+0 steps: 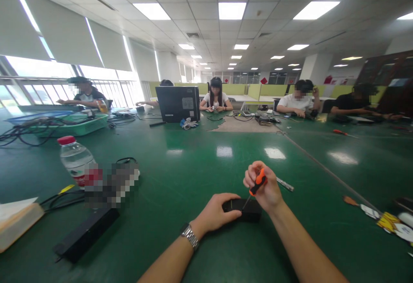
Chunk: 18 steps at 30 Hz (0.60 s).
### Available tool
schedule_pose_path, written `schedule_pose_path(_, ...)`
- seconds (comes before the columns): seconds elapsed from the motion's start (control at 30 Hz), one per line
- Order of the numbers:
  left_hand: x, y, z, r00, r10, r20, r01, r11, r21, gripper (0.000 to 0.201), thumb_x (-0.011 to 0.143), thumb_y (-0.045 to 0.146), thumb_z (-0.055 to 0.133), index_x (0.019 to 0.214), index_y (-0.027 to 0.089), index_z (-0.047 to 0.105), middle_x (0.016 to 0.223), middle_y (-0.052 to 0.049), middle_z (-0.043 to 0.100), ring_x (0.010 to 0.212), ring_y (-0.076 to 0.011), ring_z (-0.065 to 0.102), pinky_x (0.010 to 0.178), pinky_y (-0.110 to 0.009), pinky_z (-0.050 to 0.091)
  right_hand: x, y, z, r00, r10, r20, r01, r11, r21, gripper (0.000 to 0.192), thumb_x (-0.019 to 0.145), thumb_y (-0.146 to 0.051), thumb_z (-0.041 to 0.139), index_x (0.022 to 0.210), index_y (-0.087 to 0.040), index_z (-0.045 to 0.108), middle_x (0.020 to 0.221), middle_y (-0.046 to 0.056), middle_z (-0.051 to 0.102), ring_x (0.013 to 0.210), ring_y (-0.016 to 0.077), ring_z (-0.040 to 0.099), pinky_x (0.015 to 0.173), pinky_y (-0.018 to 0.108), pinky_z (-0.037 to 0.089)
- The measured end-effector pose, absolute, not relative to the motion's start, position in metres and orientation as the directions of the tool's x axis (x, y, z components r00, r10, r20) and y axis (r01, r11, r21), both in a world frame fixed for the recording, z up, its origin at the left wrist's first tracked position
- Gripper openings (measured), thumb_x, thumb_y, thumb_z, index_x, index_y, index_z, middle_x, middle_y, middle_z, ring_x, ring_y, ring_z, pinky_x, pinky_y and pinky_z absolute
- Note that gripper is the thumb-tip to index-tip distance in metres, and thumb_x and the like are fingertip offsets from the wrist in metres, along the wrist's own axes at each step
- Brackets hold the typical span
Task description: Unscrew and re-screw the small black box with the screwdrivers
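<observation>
A small black box-shaped device [251, 212] lies on the green table in front of me. My left hand [219, 212] grips its left end, thumb on the near side and fingers over the far side. My right hand [266, 188] is closed around the orange and black handle of a screwdriver [259, 182]. The screwdriver tilts, its thin shaft pointing down and left to the top of the black device, near my left thumb. Whether the tip sits in a screw is too small to tell.
Left of me are a long black bar-shaped part [87, 233], a water bottle [75, 158] and a green basket [82, 124] of cables. A silver tool [285, 184] lies beyond my right hand. Another screwdriver [344, 133] lies farther right. Several people sit across the table behind a black computer case [177, 103].
</observation>
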<state>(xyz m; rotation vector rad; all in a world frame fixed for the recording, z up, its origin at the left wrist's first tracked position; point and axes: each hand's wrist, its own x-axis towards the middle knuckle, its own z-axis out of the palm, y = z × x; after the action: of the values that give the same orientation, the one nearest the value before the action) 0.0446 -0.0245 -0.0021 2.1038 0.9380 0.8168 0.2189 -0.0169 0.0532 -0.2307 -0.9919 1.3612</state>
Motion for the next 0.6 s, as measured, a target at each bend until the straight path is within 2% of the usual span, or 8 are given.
schedule_pose_path(0.17,0.0446,-0.0256,-0.0003,0.537,0.804,0.256,0.377,-0.5,0.779,0.036,0.077,0.03,0.069,0.112,0.021,0.066,0.105,-0.003,0.068,0.093,-0.0199,0.062,0.084,-0.027,0.045,0.2176,-0.0197,0.0554,-0.16,0.848,0.506,-0.719,0.25,-0.648,0.024,0.084,-0.041,0.056,0.071,-0.021,0.056,0.056,-0.004,0.051,0.047,0.0098,0.043,0.054,0.028,0.04)
schedule_pose_path(0.27,0.0451,-0.0266,0.0014,0.537,0.807,0.247,0.381,-0.493,0.782,0.036,0.077,0.03,0.069,0.111,0.02,0.065,0.105,-0.003,0.068,0.092,-0.0201,0.062,0.084,-0.028,0.046,0.2165,-0.0237,0.0589,-0.197,0.836,0.513,-0.703,0.243,-0.668,0.024,0.081,-0.041,0.06,0.069,-0.019,0.058,0.067,-0.001,0.055,0.06,0.0127,0.05,0.06,0.03,0.042)
schedule_pose_path(0.33,0.0455,-0.0275,0.0027,0.537,0.808,0.243,0.385,-0.491,0.782,0.037,0.077,0.03,0.068,0.112,0.019,0.065,0.107,-0.004,0.068,0.093,-0.0208,0.062,0.084,-0.028,0.046,0.2167,-0.0253,0.0607,-0.209,0.829,0.519,-0.695,0.248,-0.675,0.025,0.079,-0.041,0.062,0.068,-0.018,0.059,0.07,-0.001,0.053,0.063,0.0129,0.05,0.063,0.031,0.043)
schedule_pose_path(0.47,0.0461,-0.029,0.0045,0.527,0.815,0.241,0.393,-0.485,0.781,0.038,0.077,0.031,0.068,0.113,0.018,0.065,0.11,-0.005,0.068,0.096,-0.022,0.061,0.088,-0.03,0.045,0.2175,-0.0252,0.0612,-0.227,0.814,0.535,-0.688,0.255,-0.68,0.026,0.078,-0.041,0.062,0.066,-0.018,0.06,0.061,-0.003,0.047,0.053,0.0106,0.044,0.059,0.031,0.042)
schedule_pose_path(0.6,0.0468,-0.0291,0.0044,0.526,0.817,0.238,0.391,-0.481,0.785,0.037,0.077,0.03,0.068,0.112,0.02,0.065,0.109,-0.004,0.068,0.096,-0.0219,0.061,0.088,-0.029,0.045,0.2157,-0.0244,0.0604,-0.2,0.833,0.517,-0.696,0.251,-0.673,0.024,0.079,-0.039,0.06,0.067,-0.019,0.06,0.055,-0.003,0.05,0.045,0.0094,0.043,0.053,0.029,0.041)
